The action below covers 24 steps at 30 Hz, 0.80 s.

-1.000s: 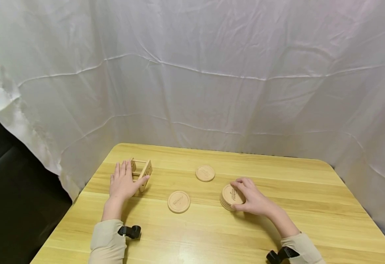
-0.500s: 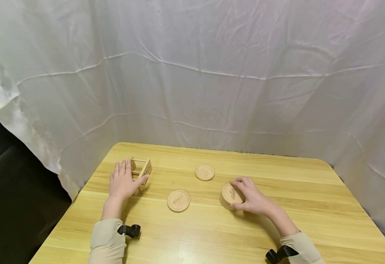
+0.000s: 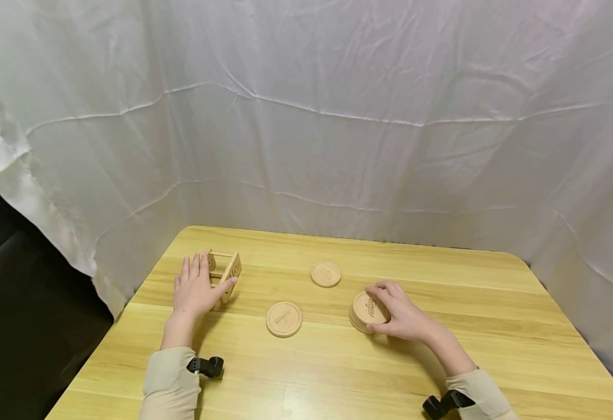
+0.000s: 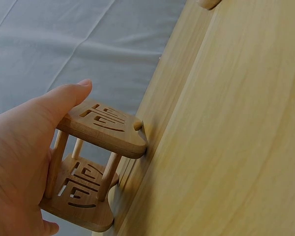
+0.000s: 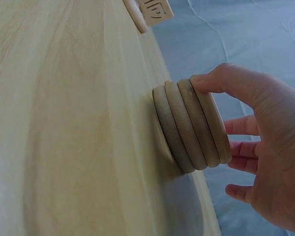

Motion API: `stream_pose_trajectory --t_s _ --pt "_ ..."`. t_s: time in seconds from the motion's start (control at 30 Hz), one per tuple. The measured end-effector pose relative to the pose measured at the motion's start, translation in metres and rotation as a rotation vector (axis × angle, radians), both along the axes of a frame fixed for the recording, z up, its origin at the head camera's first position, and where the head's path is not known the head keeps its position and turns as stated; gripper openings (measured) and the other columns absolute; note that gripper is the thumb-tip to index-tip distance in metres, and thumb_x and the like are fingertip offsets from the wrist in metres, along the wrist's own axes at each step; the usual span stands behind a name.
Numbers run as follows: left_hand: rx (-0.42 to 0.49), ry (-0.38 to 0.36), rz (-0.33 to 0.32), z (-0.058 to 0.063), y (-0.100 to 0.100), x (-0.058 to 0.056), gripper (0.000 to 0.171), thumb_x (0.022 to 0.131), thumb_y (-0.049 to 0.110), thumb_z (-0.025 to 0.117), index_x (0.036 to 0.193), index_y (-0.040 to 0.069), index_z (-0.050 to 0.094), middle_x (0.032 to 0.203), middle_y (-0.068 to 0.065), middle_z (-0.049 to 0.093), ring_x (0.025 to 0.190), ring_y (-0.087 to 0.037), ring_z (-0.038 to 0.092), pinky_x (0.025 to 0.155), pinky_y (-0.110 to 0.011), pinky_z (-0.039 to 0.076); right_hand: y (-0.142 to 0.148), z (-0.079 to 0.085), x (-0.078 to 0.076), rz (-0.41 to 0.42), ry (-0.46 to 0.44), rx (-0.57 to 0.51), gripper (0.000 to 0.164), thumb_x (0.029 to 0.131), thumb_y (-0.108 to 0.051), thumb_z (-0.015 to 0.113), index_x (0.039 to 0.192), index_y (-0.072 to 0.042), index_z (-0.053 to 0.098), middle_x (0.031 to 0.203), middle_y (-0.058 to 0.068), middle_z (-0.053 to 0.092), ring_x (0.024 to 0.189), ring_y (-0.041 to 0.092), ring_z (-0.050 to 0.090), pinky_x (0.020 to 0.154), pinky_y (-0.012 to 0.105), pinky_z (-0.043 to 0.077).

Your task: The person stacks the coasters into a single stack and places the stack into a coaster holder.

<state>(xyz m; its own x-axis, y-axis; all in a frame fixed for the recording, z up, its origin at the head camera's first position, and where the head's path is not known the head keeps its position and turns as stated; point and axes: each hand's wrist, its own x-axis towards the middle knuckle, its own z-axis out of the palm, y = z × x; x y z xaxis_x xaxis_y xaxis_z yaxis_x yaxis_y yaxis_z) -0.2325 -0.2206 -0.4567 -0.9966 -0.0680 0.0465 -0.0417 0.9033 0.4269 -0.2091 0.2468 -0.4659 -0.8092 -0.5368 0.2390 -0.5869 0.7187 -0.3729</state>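
Note:
In the head view my left hand (image 3: 195,293) holds a slatted wooden coaster holder (image 3: 233,267) at the left of the table. The left wrist view shows my thumb (image 4: 71,98) over one cut-out side panel (image 4: 105,123), the palm against the rods and a fingertip near the other panel. My right hand (image 3: 403,315) is at a stack of round wooden coasters (image 3: 368,312), its thumb and fingers around the top coaster's edge. In the right wrist view that top coaster (image 5: 211,120) lies on several others. The far fingers are partly hidden behind it.
Two single coasters lie flat between the hands: one nearer (image 3: 284,319), one farther back (image 3: 326,274). The wooden table (image 3: 306,373) meets a pale curtain (image 3: 306,146) along its back edge. A black surface (image 3: 17,303) stands at the left.

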Motion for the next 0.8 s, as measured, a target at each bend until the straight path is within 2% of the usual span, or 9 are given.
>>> stream_pose_trajectory --t_s 0.4,0.6,0.8 --pt "0.001 -0.001 0.003 0.0 0.003 0.0 0.108 0.089 0.069 0.048 0.155 0.001 -0.002 0.162 -0.024 -0.003 0.15 -0.044 -0.011 0.117 -0.069 -0.002 -0.004 0.008 0.004 -0.011 0.033 0.003 0.082 0.076 -0.046 0.077 0.142 -0.008 0.047 0.132 0.015 0.048 0.124 0.03 0.044 0.1 0.054 0.046" --pt "0.01 0.007 0.001 -0.001 0.003 0.0 0.109 0.088 0.071 0.048 0.155 0.001 -0.003 0.162 -0.024 -0.004 0.15 -0.045 -0.01 0.116 -0.069 -0.003 -0.01 0.015 0.006 -0.04 0.085 0.02 0.076 0.08 -0.044 0.076 0.141 -0.008 0.048 0.131 0.015 0.05 0.123 0.031 0.047 0.101 0.053 0.047" --pt "0.014 0.008 0.006 0.0 0.001 0.0 0.11 0.087 0.072 0.047 0.155 0.001 -0.003 0.162 -0.024 -0.004 0.15 -0.044 -0.011 0.117 -0.068 -0.004 -0.021 0.023 0.006 -0.079 0.159 -0.021 0.067 0.081 -0.037 0.077 0.134 -0.003 0.054 0.125 0.016 0.054 0.116 0.033 0.052 0.094 0.052 0.051"
